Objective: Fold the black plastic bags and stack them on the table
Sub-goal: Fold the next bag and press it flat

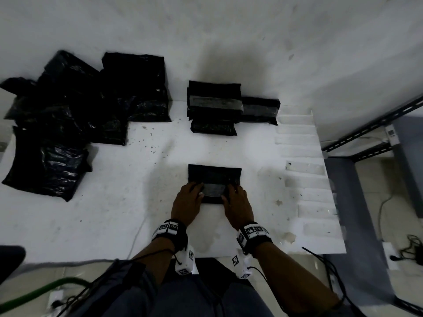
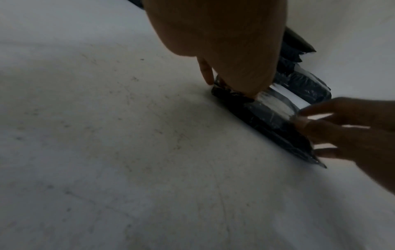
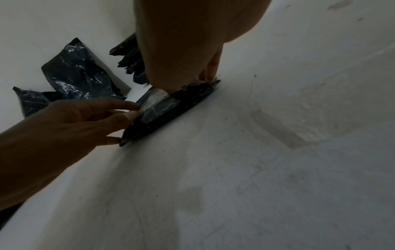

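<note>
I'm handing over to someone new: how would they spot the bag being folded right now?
On the white table, skip the loose heap of bags at the far left and the folded stack at the far middle. It is the lone folded bag nearest the person, with the left hand and right hand on its near edge.

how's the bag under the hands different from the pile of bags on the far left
The bag under the hands is folded into a small flat rectangle; the pile on the far left is loose, crumpled, overlapping bags. The folded bag is held at its near edge by the left hand and right hand; nothing touches the pile. The bag lies near the table's front, the pile farther back. Both are shiny black plastic.
</note>
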